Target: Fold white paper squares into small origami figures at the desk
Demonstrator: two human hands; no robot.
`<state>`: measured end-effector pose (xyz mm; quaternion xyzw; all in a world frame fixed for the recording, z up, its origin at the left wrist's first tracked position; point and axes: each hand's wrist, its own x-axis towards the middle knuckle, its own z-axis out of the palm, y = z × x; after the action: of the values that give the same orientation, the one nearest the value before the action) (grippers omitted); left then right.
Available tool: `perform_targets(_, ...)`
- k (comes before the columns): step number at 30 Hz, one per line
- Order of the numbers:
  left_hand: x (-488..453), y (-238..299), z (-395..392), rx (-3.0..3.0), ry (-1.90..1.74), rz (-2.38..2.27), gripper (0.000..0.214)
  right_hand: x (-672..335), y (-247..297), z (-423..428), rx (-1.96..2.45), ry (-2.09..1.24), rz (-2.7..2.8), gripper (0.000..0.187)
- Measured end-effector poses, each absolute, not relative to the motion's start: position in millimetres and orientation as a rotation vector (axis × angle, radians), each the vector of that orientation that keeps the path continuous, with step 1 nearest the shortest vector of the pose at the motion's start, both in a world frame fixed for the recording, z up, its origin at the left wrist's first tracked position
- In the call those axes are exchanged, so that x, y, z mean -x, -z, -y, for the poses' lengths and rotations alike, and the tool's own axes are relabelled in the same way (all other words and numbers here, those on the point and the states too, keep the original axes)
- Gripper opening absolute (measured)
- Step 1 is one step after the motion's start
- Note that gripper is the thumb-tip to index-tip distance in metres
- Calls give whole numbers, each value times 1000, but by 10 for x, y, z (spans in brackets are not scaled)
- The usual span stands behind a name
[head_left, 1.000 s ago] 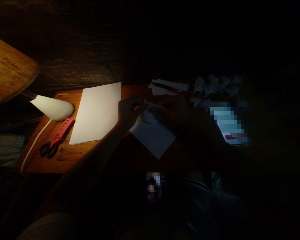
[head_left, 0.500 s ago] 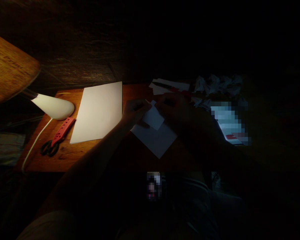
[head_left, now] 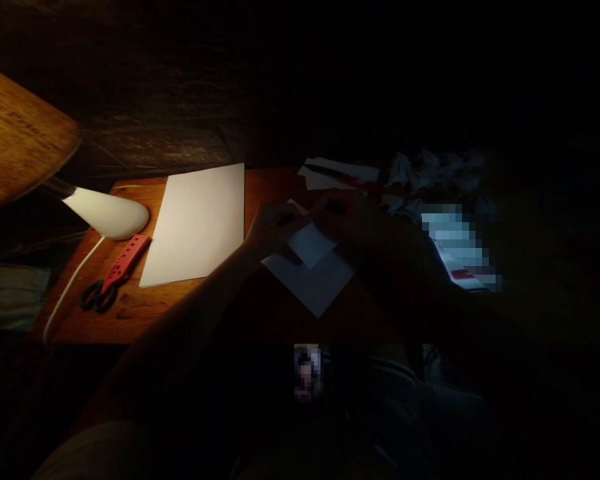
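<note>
A small folded piece of white paper is held between my two hands, its corner pointing toward me. My left hand pinches its upper left side. Close beside it, my right hand is closed at the paper's top right, dim in the shadow. Below the hands, a larger square sheet of white paper lies on the wooden table with one corner toward me. Where my fingers meet the folded paper, they partly cover its top edge.
At the left stand a lamp and scissors in a pink cover. A stack of white paper lies beside them. Behind my hands are paper strips. Folded paper pieces and a lit screen are at the right.
The folded paper has turned and shifted slightly toward me and to the right. Both hands have drawn closer together over its top edge. The larger sheet stays put.
</note>
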<state>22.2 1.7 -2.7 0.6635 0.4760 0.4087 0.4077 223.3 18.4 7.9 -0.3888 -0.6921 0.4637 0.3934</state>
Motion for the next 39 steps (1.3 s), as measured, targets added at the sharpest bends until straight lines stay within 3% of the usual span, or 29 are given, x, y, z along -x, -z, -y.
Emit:
perform_targets(12, -180, 117, -100, -1765, -1060, -1354, 52, -2208, 78, -241, 999, -1125, 1641, 22)
perform_targets(20, -177, 103, -119, -1683, -1049, -1342, 39, -2235, 111, -283, 1013, -1095, 1556, 19)
perform_targets(27, -133, 94, -148, -1743, -1039, -1378, 47, -2229, 121, -296, 1001, -1124, 1502, 17)
perform_targets(32, -138, 95, -138, -1701, -1043, -1430, 51, -2225, 138, -305, 1014, -1127, 1444, 21)
perform_targets(39, -209, 57, -92, -1478, -1049, -1234, 34, -2264, 182, -353, 1001, -1181, 1436, 39)
